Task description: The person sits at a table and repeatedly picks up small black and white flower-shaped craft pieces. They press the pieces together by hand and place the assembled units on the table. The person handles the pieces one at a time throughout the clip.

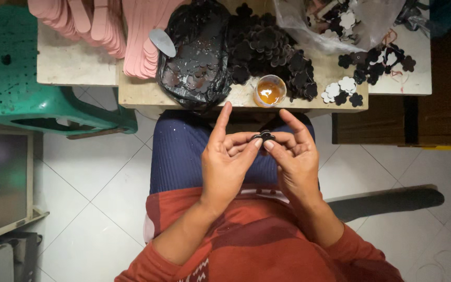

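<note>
White tiled floor [105,188] below; person seated, blue lap [178,151], red sleeves. Low table [142,94] just ahead of the knees, a second pale table [69,65] butted against it on the left. Green plastic stool [22,68] at far left, beside the tables. Pink foam strips [116,26] stacked across the table tops, one grey oval piece [162,42] lying on them. Black plastic bag [197,52] slumped at the table's near edge, open, black cutouts inside. Heap of black flower-shaped cutouts [272,47] just right of the bag. Clear bag [335,23] at top right, holding black and white pieces. Loose flowers [348,86], black and white, scattered at the right end. Small round cup of amber glue [269,91] at the near edge, between bag and loose flowers. Both hands raised over the lap, close together. Left hand [228,159] and right hand [293,156] each pinch one small black flower [263,136] between thumb and fingertips; index fingers point up, free.
</note>
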Action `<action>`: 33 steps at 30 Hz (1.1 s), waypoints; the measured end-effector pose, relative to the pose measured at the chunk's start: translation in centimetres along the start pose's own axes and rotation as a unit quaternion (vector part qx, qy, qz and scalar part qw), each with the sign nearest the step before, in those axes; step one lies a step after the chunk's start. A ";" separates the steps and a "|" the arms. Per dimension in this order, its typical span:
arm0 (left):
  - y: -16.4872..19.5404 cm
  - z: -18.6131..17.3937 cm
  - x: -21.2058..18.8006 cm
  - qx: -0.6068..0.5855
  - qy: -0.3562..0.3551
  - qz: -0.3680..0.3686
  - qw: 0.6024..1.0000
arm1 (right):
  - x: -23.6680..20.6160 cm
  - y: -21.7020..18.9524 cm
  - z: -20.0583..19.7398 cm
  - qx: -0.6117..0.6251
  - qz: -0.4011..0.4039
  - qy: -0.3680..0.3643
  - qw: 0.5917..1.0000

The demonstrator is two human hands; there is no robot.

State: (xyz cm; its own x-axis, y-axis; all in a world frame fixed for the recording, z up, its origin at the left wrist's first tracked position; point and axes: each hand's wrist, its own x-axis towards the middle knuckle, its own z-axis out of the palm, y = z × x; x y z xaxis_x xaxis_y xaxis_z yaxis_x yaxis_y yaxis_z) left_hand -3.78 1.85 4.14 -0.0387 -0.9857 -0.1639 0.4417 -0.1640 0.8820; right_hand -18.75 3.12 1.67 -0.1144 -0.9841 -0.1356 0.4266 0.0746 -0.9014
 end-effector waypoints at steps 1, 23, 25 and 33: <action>-0.1 0.0 0.0 0.000 0.002 -0.003 1.000 | 0.0 0.1 -0.1 0.002 0.002 -0.001 1.000; -2.2 -1.2 0.8 -0.026 -0.004 -0.012 1.000 | 0.7 1.3 -1.0 -0.017 0.006 0.000 1.000; -2.4 -1.3 0.8 -0.021 -0.004 -0.008 1.000 | 0.7 1.4 -1.0 -0.020 0.009 0.004 1.000; -3.6 -2.0 1.1 0.010 0.028 -0.005 1.000 | 1.0 1.3 -1.0 0.056 0.039 0.006 0.998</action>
State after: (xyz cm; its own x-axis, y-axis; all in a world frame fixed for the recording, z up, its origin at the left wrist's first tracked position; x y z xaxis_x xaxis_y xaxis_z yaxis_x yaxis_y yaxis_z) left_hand -3.63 1.46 -0.09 0.0084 -0.9805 -0.1962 0.4230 -0.1743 0.8892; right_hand -19.26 2.38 -0.05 -0.0861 -0.9740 -0.2094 0.5324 0.1327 -0.8360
